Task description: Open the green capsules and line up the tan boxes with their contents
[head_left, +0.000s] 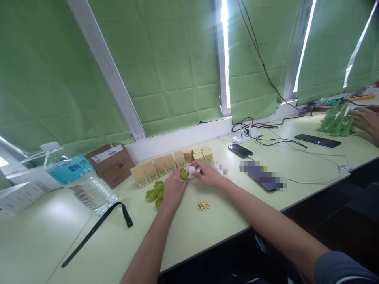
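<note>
My left hand [174, 186] is closed on a small green piece [184, 174] held just above the pale green table [207, 225]. My right hand [207, 173] pinches a small pink-white round piece [192, 170] right beside the green one; the two pieces touch or nearly touch. Several more green pieces [155, 193] lie left of my left hand. A few pink-white pieces [220, 167] lie behind my right hand. A row of several small tan boxes [170, 163] stands just beyond both hands. A small yellow pair of scissors [203, 205] lies in front of my right hand.
A water bottle [78, 177] lies at the left, with a black strap [97, 227] and a cardboard box [111, 162] near it. Phones [240, 150] [318, 140], a power strip [245, 136] and cables sit to the right. Another person's hand [367, 120] rests by green cone shapes [336, 120].
</note>
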`<state>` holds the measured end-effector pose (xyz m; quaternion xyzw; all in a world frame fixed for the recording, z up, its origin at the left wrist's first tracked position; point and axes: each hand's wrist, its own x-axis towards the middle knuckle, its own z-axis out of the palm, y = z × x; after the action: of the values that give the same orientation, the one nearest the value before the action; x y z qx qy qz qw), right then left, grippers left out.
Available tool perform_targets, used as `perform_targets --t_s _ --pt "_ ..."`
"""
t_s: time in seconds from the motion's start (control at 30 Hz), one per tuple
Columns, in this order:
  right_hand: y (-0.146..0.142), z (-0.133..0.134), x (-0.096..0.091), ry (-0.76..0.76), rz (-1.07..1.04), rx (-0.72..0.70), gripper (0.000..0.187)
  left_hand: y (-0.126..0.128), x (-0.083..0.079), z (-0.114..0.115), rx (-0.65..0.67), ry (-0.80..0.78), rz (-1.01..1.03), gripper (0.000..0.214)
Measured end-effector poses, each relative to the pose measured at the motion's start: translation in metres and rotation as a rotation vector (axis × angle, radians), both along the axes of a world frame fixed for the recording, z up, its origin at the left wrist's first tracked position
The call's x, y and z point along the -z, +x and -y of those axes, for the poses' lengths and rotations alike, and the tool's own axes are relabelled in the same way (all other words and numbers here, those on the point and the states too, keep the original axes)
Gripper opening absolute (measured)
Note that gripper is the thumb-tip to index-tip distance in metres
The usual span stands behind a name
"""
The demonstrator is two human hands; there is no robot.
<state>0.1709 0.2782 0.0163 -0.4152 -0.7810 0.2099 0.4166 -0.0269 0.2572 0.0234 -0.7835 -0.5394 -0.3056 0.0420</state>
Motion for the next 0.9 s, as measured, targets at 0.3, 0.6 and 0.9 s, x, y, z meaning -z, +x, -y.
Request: perform_targets --t_s 0.3,0.6,0.9 --pt "0.065 -0.02 -0.013 0.144 -0.193 0.552 0.036 -0.001 0.001 0.001 -0.018 0.001 0.0 0.04" --pt "0.086 -0.025 -0.005 -0.003 0.007 0.743 0.04 0.002 -0.002 0.005 0.003 -0.014 -0.012 0.038" --pt "0.096 -0.021 -0.009 -0.339 0.314 0.791 0.042 0.003 -0.002 0.007 0.004 -0.038 -0.008 0.04"
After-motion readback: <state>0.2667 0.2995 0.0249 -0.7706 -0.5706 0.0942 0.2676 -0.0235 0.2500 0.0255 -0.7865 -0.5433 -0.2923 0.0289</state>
